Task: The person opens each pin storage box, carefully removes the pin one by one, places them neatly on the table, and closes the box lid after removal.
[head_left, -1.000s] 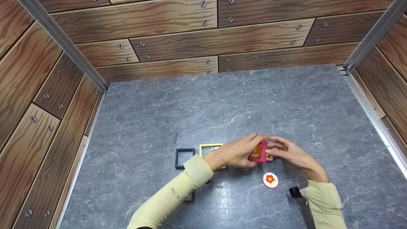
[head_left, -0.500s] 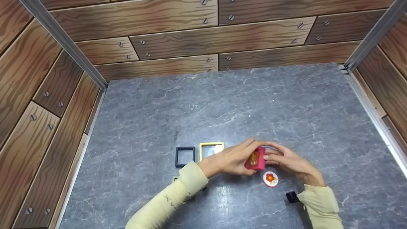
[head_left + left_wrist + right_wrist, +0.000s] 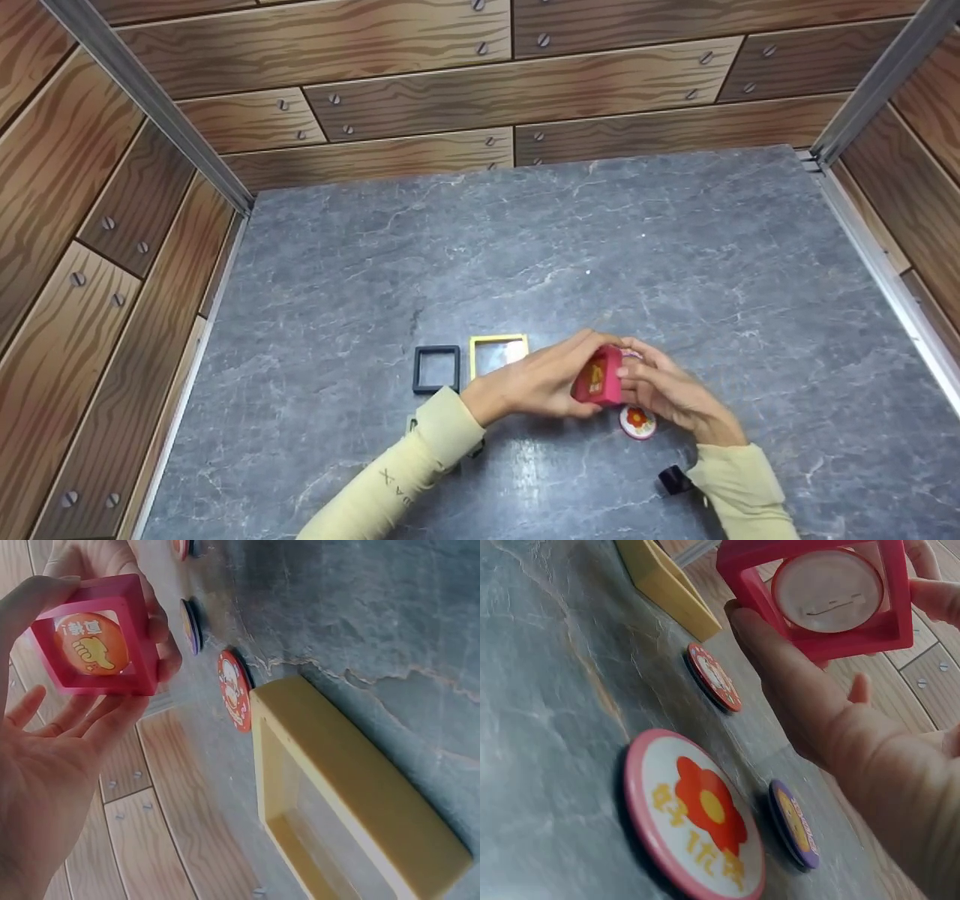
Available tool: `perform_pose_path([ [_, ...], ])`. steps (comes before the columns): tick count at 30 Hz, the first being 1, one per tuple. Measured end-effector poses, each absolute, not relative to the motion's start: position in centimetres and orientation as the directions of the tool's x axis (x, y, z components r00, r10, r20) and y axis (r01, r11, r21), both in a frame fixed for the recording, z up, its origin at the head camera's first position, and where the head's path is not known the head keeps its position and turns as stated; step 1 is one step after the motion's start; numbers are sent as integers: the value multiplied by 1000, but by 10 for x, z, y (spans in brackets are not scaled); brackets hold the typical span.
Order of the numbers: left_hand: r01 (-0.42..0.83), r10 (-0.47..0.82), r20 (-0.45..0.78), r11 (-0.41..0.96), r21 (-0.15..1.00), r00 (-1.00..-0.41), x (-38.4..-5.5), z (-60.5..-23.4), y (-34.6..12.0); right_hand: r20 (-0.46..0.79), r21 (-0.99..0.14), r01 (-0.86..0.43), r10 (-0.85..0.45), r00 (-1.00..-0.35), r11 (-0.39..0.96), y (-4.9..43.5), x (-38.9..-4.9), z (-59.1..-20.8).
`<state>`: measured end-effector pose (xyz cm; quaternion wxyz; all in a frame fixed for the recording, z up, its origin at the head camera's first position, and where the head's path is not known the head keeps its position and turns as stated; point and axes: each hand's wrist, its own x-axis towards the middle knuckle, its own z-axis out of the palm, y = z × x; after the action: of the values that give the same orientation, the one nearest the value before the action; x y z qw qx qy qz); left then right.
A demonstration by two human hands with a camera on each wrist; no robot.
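Observation:
Both hands hold a small pink square display frame [image 3: 611, 379] above the table. A round button badge [image 3: 91, 645] sits behind its clear film; in the left wrist view its orange face shows a yellow thumbs-up, and in the right wrist view its pin back shows. My left hand [image 3: 529, 381] grips the frame from the left, thumb over one edge and fingers beneath. My right hand [image 3: 671, 397] pinches the opposite side. Just below lies a flower badge [image 3: 638, 423] with a pink rim. A purple-rimmed badge [image 3: 795, 825] and a red badge [image 3: 234, 690] lie close by on the table.
A yellow frame [image 3: 360, 772] lies left of the hands, partly behind the left hand. Farther left is a dark blue frame [image 3: 436, 349]. Something dark and pale is mostly hidden under the left sleeve [image 3: 397, 472]. Wood-patterned walls [image 3: 420, 112] border the grey table [image 3: 450, 255].
Both hands have drawn the pink frame slightly nearer the body and turned it a little. The right hand has moved left and closer, now partly over the flower badge.

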<state>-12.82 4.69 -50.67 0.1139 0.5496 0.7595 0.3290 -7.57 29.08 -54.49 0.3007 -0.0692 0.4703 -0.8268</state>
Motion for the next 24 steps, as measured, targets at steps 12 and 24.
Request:
perform_pose_path([
  [12, 763, 895, 286, 88, 641, -343, -124, -510, 43, -128, -854, 386, -577, -807, -350, 287, -73, -543],
  [24, 748, 884, 286, 100, 656, -369, -118, -514, 36, -122, -860, 374, -572, -811, -347, 286, -71, -548],
])
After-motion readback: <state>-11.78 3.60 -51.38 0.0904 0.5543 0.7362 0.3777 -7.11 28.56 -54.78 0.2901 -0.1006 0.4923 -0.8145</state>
